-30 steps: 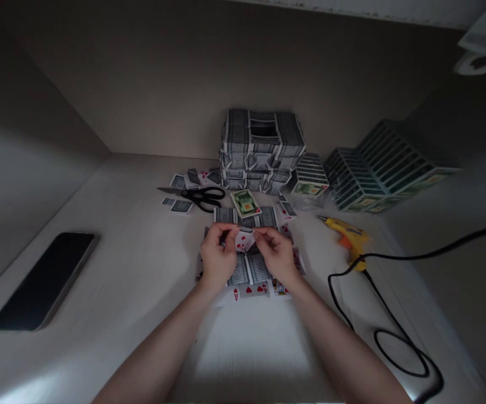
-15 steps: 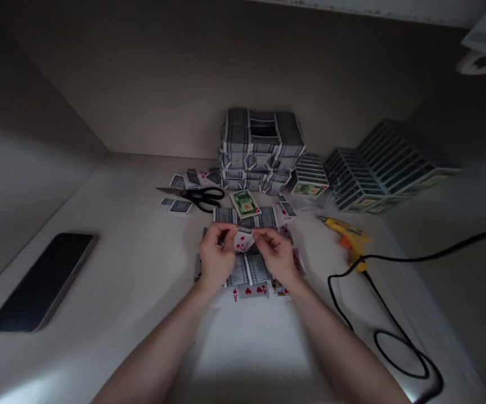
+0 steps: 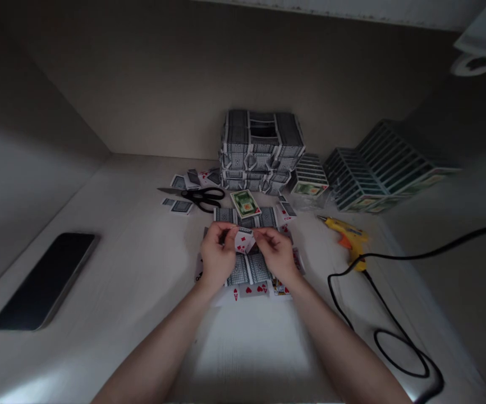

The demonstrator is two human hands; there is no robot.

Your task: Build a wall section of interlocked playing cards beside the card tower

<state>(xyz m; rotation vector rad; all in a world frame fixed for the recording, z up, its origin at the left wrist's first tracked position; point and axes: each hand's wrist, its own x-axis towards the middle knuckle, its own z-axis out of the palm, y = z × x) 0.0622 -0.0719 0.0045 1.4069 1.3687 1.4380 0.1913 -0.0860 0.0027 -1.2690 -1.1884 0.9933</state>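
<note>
The left hand (image 3: 218, 258) and right hand (image 3: 277, 256) pinch a red-pipped playing card (image 3: 243, 241) carefully between their fingertips, just above the grey-backed cards (image 3: 248, 270)

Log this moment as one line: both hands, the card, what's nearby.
left hand: pinching red-diamond playing card | right hand: pinching same card | beneath: patterned card backs | nearby: black-handled scissors; yellow hot glue gun

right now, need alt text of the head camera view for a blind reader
The left hand and right hand pinch a red-diamond playing card above patterned card backs on a pale tabletop. Behind stands a stacked card structure, with black-handled scissors to its left and a yellow glue gun to its right.
</note>
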